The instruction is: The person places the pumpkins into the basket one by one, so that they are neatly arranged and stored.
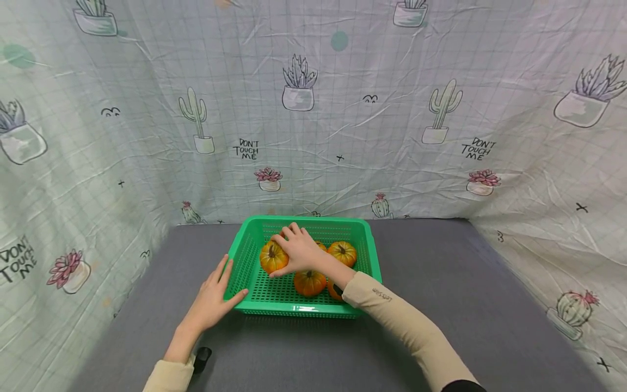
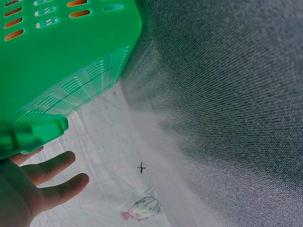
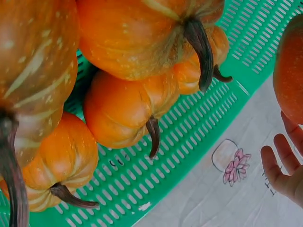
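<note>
My right hand reaches into a green basket and grips an orange pumpkin on the basket's left side, thumb toward the near side and fingers toward the far side. In the right wrist view part of this pumpkin shows at the right edge, beside the fingers. The left hand is at the basket's left end with its fingers straight and spread, the thumb at the near left corner. From the left wrist, straight fingers appear next to the green wall.
Several other orange pumpkins with dark stems lie in the basket's middle and right, partly hidden by my right forearm. The basket stands on a grey cloth-covered table. A curtain printed with cacti hangs behind and at both sides.
</note>
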### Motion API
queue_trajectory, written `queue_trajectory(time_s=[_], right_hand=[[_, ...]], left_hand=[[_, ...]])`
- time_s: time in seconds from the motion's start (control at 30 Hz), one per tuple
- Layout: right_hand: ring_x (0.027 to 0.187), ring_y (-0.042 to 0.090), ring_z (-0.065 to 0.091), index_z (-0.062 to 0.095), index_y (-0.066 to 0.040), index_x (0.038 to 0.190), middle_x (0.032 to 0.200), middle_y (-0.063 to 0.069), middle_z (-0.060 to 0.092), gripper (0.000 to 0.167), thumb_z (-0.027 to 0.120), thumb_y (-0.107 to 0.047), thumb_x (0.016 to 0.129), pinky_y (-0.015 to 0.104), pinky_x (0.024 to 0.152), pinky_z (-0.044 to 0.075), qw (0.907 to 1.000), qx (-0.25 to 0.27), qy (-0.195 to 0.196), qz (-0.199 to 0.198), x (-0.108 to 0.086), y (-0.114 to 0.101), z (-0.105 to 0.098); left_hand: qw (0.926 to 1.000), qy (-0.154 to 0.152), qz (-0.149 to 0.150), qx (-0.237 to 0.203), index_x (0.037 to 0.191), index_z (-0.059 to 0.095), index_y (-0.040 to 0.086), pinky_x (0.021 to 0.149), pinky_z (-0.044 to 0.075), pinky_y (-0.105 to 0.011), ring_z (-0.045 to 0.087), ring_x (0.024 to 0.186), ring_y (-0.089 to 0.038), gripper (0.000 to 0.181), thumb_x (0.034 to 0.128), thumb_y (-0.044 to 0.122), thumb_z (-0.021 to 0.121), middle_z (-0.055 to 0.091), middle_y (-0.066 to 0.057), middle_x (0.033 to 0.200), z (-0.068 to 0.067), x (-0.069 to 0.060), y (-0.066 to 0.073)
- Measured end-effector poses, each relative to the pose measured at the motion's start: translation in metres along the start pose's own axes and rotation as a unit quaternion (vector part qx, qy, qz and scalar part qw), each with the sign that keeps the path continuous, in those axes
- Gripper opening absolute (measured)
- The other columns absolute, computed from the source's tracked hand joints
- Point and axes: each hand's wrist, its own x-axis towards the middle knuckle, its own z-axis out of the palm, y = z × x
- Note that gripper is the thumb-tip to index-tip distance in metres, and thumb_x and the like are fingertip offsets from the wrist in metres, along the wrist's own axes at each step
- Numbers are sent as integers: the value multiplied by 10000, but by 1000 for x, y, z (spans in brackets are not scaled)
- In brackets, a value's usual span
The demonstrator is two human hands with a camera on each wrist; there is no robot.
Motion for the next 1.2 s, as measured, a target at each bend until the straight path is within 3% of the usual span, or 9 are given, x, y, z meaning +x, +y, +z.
queue_trajectory(time_s=[0.37, 0.6, 0.9, 1.2], right_hand=[[995, 177, 353, 444, -218, 1271, 1123, -7, 455, 785, 617, -663, 648, 320, 778, 340, 9979, -150, -552, -302, 3, -7, 8], [1013, 177, 372, 438, -235, 1277, 1179, -27, 480, 770, 618, -653, 656, 347, 799, 363, 9965, -256, -698, -385, 2, -7, 15], [1126, 168, 341, 402, -252, 1323, 1287, -51, 458, 779, 647, -609, 674, 363, 879, 354, 9888, -97, -1373, -574, 3, -7, 22], [1064, 147, 346, 395, -269, 1317, 1256, -69, 474, 780, 647, -618, 667, 327, 846, 345, 9860, -316, -1482, -692, 3, -9, 24]], left_hand=[[9999, 55, 72, -47, 1424, 177, 8, 900, 266, -671, 258, 1268, -465, 807, 848, 436, 547, 125, -186, 1486, 0, -1, -1], [10000, 8, 39, -31, 1427, 168, 14, 908, 258, -673, 248, 1274, -463, 806, 854, 450, 530, 119, -180, 1489, 0, -1, 0], [10000, -34, 23, -41, 1429, 162, 19, 912, 259, -669, 244, 1276, -462, 807, 856, 457, 524, 114, -181, 1490, 0, -1, 0], [10000, -15, 51, -33, 1427, 163, 10, 903, 253, -674, 244, 1270, -471, 803, 853, 423, 544, 103, -177, 1493, -1, -1, -1]])
